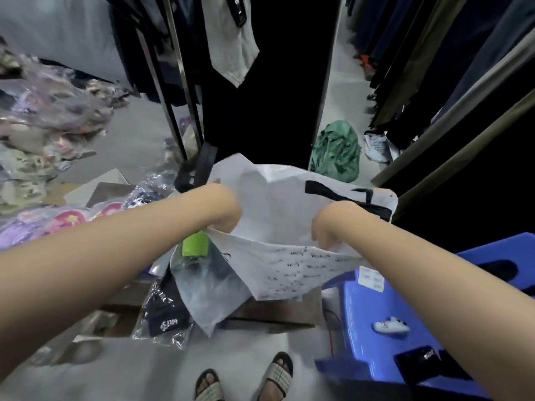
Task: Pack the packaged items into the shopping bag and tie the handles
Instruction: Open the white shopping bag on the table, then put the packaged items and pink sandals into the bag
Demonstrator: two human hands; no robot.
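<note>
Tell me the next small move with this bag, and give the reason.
Probably keep the right hand on the shopping bag and lower the left hand to the packaged black garment. Both hands grip the bag's near edge and spread it, while that package lies below, outside the bag.

Reaches forward with both bare forearms, the left from the lower left, the right from the lower right, wrists drawing toward the middle yet well apart. Curls the left grip (pixel 227 211) round the near-left rim of the shopping bag (pixel 278 195), back of the hand upward, fingertips tucked under and hidden. Clutches the near-right rim with the right grip (pixel 325 225), wrist bent, fingers curled downward. Holds both grips at about one height. Stands with left foot (pixel 209 382) and right foot (pixel 279 369) below, toes forward.
</note>
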